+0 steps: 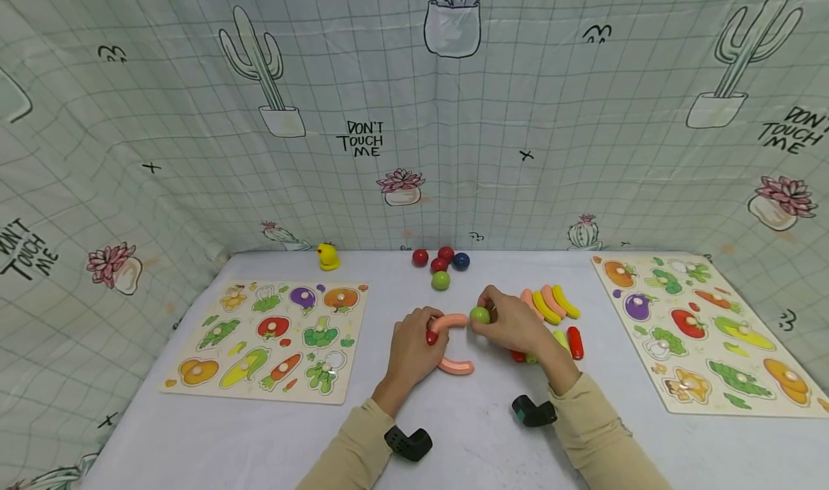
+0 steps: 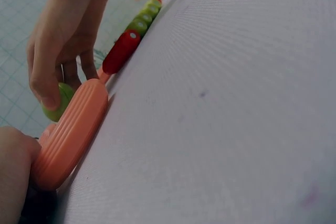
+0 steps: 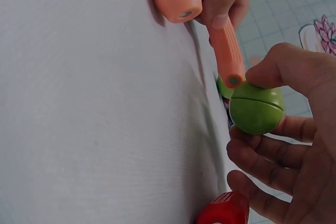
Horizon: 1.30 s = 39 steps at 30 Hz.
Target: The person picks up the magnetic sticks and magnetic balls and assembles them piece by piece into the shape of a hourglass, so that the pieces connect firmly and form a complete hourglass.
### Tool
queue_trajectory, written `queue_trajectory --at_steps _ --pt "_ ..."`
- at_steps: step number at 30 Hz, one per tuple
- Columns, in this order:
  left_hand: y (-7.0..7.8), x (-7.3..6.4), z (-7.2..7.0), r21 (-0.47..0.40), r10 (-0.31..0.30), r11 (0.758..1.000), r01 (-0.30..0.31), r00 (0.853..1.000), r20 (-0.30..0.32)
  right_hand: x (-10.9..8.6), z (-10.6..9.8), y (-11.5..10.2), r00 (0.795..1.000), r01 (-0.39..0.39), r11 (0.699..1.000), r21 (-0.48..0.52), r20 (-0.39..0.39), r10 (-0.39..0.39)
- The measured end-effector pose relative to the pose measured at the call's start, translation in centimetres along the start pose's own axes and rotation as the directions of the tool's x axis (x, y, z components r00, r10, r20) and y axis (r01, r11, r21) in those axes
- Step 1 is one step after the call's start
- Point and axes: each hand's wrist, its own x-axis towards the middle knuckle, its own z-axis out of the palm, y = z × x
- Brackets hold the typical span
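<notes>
My left hand [image 1: 417, 342] holds a curved salmon-pink toy piece [image 1: 449, 321] with lengthwise grooves and a small round metal-looking spot at its end. A small red piece [image 1: 431, 337] shows at the left fingers. Thumb and fingers of my right hand [image 1: 514, 321] pinch a green ball [image 3: 257, 107] with a seam around it, close to the free end of the held pink piece. A second curved pink piece [image 1: 456, 367] lies on the table just beside the left hand. Under the right forearm, red and green pieces are partly hidden.
Red balls [image 1: 419, 257], a blue ball [image 1: 460, 261] and another green ball [image 1: 440, 280] sit toward the back. Yellow and pink curved pieces [image 1: 566, 303] and a red piece [image 1: 575, 342] lie right. Vegetable puzzle boards [image 1: 259, 396] flank both sides; a yellow duck [image 1: 328, 257] stands back left.
</notes>
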Motion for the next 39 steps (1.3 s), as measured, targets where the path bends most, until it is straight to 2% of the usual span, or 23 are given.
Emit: queue_trajectory --at_steps 12,19,24,31,39 --pt "-0.1 0.1 -0.1 -0.014 0.009 1.0 -0.009 1.0 -0.015 -0.3 0.5 -0.2 1.0 -0.001 1.0 0.016 0.023 0.0" --pt "0.0 0.1 -0.1 -0.034 -0.012 0.999 0.012 1.0 -0.003 -0.6 0.6 -0.2 1.0 0.001 1.0 0.013 0.021 -0.001" --pt "0.1 0.1 -0.1 -0.042 -0.03 0.999 0.03 1.0 0.0 -0.7 0.9 -0.1 0.998 0.066 0.998 -0.003 0.014 -0.066" --pt "-0.1 0.2 -0.3 -0.083 -0.028 0.996 0.029 1.0 0.012 -0.8 1.3 -0.1 0.985 0.173 0.985 -0.002 0.007 -0.173" --pt "-0.3 0.4 -0.4 -0.13 -0.03 0.991 0.037 0.998 0.053 -0.7 1.2 -0.3 0.976 0.218 0.975 -0.031 0.022 -0.218"
